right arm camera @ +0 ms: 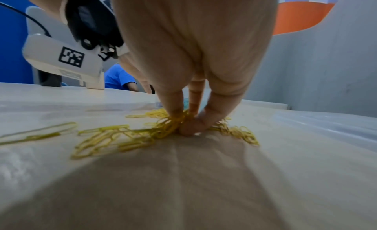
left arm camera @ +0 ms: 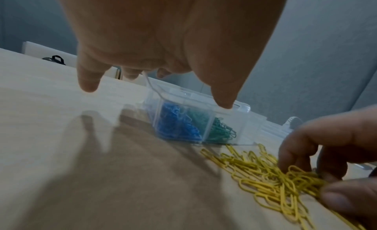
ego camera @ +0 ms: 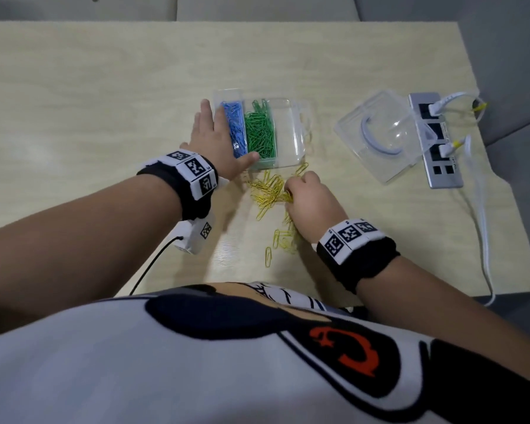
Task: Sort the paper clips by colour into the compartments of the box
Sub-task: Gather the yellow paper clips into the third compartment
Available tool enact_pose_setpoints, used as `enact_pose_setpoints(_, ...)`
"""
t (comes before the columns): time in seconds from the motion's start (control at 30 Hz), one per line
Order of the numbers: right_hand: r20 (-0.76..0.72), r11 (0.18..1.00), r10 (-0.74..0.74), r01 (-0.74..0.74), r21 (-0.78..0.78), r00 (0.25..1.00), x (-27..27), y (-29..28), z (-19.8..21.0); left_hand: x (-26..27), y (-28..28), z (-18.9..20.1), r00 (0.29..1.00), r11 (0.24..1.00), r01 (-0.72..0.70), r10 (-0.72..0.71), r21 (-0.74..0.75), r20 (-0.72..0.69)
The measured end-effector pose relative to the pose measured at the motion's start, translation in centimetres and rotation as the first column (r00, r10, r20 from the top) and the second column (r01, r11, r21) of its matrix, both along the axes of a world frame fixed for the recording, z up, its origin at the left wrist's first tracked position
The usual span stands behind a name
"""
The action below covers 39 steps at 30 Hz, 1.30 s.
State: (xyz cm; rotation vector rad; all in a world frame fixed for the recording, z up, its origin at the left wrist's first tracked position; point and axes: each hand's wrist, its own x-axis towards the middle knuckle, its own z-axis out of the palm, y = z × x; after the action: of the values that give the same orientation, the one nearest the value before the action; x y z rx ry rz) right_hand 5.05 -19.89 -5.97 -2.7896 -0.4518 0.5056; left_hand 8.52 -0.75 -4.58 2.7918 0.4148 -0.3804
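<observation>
— What sort of place is shown?
— An office or shared workroom is suggested. A pale wood-grain desk (ego camera: 104, 87) is seen, with a power strip (ego camera: 435, 139) let into its edge and white cables (ego camera: 481, 209) plugged in.
— Anything else?
— Grey partitions (left arm camera: 306, 64) are seen behind the desk.

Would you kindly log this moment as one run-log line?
left hand steadies box | right hand pinches yellow clips | blue, green sorted
</observation>
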Motion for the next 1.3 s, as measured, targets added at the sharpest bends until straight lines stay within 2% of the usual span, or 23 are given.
enact_pose_setpoints(0.13, 0.017, 1.000, 0.019, -0.019, 0.019, 1.000, 0.9, -1.2, 0.1, 0.0, 0.4, -0.3, 1.000, 1.000, 0.000, 0.000, 0.007, -0.023)
enact_pose_setpoints(0.3, 0.014, 0.997, -0.057, 0.056, 0.057, 0.998, 1.8, -1.6, 1.5, -0.1, 1.6, -0.2, 1.000, 1.000, 0.000, 0.000, -0.006, -0.029)
enact_pose_setpoints(0.4, 0.024, 0.972, -0.157, 0.150, 0.182, 0.987, 2.1, -1.4, 3.0, -0.5, 1.9, -0.3, 0.999, 1.000, 0.007, -0.007, -0.011, -0.033)
enact_pose_setpoints(0.53, 0.039, 0.887, -0.302, 0.265, 0.377, 0.953, 2.7, -0.2, 4.5, -1.1, 1.9, -0.3, 0.999, 1.000, 0.013, -0.013, -0.004, -0.031)
enact_pose_setpoints(0.6, 0.045, 0.864, -0.343, 0.296, 0.408, 0.938, 3.6, 0.9, 4.5, -1.6, 2.0, -0.3, 0.999, 1.000, 0.016, -0.016, 0.005, -0.031)
enact_pose_setpoints(0.7, 0.075, 0.886, -0.344, 0.297, 0.356, 0.936, 5.1, 2.7, 4.2, -2.2, 2.1, -0.3, 0.999, 1.000, 0.011, -0.010, 0.022, -0.040)
enact_pose_setpoints(0.9, 0.077, 0.935, -0.215, 0.182, 0.305, 0.974, 6.0, 4.1, 4.7, -2.4, 2.0, 0.1, 0.998, 1.000, -0.008, 0.010, 0.029, -0.059)
enact_pose_setpoints(1.0, 0.112, 0.893, -0.332, 0.273, 0.358, 0.937, 6.0, 2.6, 4.8, -2.3, 2.0, 0.1, 0.998, 0.999, -0.014, 0.016, 0.030, -0.068)
enact_pose_setpoints(1.07, 0.056, 0.877, -0.413, 0.380, 0.293, 0.909, 5.9, 1.2, 4.3, -2.2, 2.0, 0.2, 0.997, 0.999, -0.025, 0.027, 0.036, -0.072)
enact_pose_setpoints(1.1, -0.001, 0.885, -0.433, 0.425, 0.189, 0.902, 5.7, 0.6, 3.9, -2.1, 2.1, 0.2, 0.997, 0.999, -0.030, 0.033, 0.039, -0.074)
enact_pose_setpoints(1.17, -0.108, 0.896, -0.443, 0.442, -0.041, 0.890, 4.9, 0.0, 2.9, -1.8, 2.3, 0.3, 0.996, 0.998, -0.041, 0.045, 0.049, -0.075)
enact_pose_setpoints(1.2, -0.152, 0.904, -0.426, 0.418, -0.087, 0.892, 4.3, 0.1, 2.3, -1.7, 2.5, 0.3, 0.996, 0.997, -0.047, 0.051, 0.055, -0.076)
enact_pose_setpoints(1.3, -0.229, 0.961, -0.273, 0.274, -0.027, 0.934, 2.1, 1.6, 1.1, -1.4, 2.8, 0.4, 0.994, 0.996, -0.064, 0.068, 0.059, -0.081)
